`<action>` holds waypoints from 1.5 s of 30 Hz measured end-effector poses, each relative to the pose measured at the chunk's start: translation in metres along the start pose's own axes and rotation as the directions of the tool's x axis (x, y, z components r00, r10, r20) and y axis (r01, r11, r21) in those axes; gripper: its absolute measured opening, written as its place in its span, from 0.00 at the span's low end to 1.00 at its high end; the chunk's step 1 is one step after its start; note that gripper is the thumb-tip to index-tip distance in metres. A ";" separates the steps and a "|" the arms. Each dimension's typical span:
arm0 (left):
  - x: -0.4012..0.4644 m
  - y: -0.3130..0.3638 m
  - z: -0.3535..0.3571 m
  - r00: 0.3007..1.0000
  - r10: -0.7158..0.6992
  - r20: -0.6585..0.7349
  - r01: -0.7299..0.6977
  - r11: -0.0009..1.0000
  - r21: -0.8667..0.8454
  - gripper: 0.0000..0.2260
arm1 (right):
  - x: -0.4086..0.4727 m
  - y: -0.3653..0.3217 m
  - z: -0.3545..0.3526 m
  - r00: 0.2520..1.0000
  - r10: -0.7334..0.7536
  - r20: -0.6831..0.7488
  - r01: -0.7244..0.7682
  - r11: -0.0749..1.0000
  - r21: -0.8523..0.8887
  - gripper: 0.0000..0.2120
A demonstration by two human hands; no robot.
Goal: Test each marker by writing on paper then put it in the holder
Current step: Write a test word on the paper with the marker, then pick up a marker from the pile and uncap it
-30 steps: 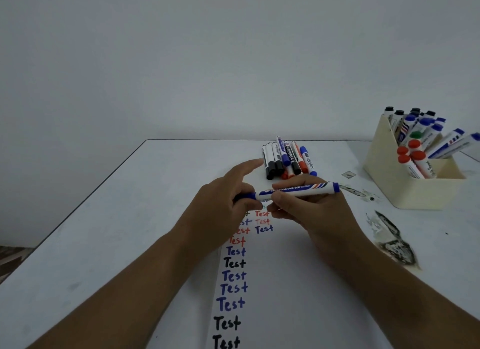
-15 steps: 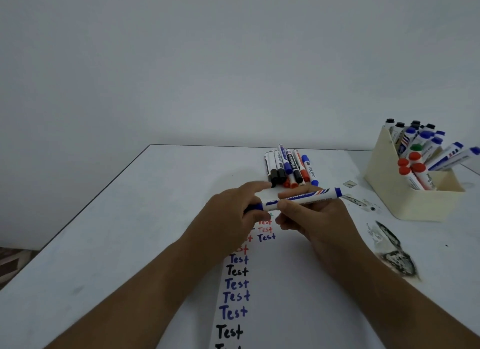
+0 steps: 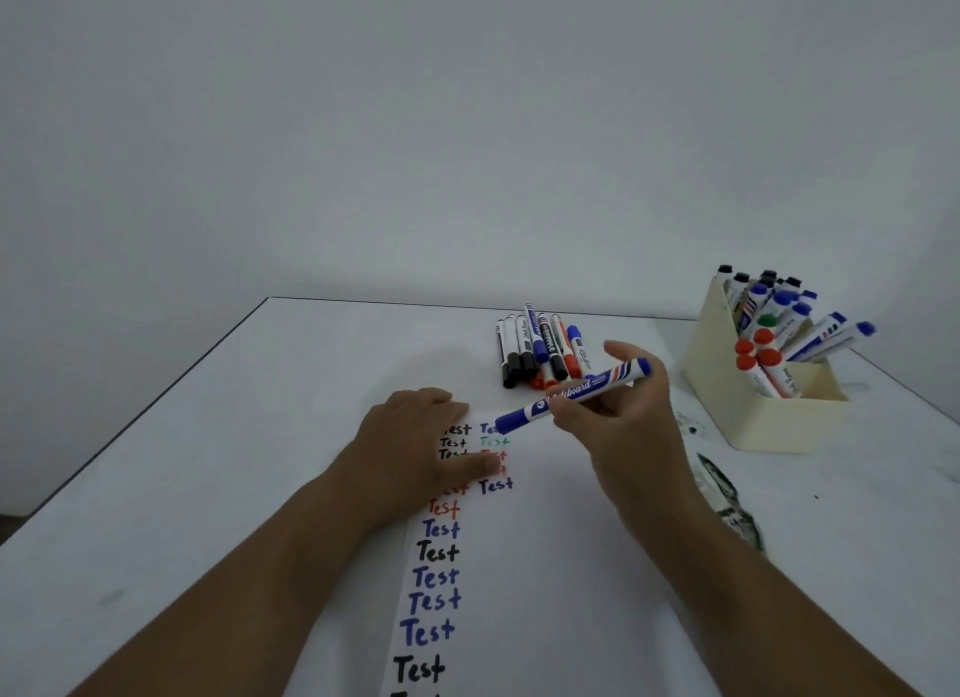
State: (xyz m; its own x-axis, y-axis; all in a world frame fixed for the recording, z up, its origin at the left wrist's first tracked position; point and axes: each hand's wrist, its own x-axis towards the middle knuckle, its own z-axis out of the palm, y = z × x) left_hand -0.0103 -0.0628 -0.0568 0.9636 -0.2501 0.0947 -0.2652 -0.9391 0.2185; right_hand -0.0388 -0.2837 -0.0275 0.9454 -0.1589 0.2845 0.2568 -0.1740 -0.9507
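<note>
My right hand holds a capped blue whiteboard marker slanted above the paper, cap end down-left. My left hand lies flat on the white paper, fingers over the top rows of "Test" words, thumb stretched right. Two columns of "Test" in black, blue, red and green run down the sheet. A pile of loose markers lies beyond the paper. The cream holder at the right contains several markers standing on end.
The white table has a dark edge at the left and back. Crumpled ink-stained scraps lie between the paper and the holder. A plain wall rises behind.
My left hand has let go of the marker's cap end and dropped flat onto the paper. My right hand has lifted the capped marker up and to the right.
</note>
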 end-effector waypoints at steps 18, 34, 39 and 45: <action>0.001 -0.007 0.005 0.998 0.014 -0.057 -0.018 0.998 -0.063 0.51 | 0.073 -0.099 -0.163 0.874 -0.340 -0.347 0.222 0.915 -0.337 0.29; 0.003 -0.004 0.004 0.997 -0.008 -0.073 0.001 0.995 -0.099 0.44 | 0.094 -0.015 -0.211 0.931 -0.315 -0.185 0.087 0.683 -0.726 0.17; 0.002 -0.006 0.004 0.997 -0.005 -0.078 -0.003 0.995 -0.098 0.35 | 0.106 0.005 -0.209 0.893 -0.435 -0.116 0.135 0.503 -0.854 0.20; 0.003 -0.005 0.005 0.997 -0.013 -0.080 0.004 0.994 -0.107 0.32 | 0.107 0.014 -0.200 0.913 -0.407 0.022 0.127 0.235 -0.964 0.21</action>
State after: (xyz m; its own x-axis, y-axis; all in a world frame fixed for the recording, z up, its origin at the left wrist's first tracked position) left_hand -0.0059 -0.0604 -0.0622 0.9611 -0.2181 0.1694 -0.2631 -0.9096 0.3216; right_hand 0.0259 -0.4973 0.0141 0.7632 -0.0534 0.6439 -0.0126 -0.9976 -0.0678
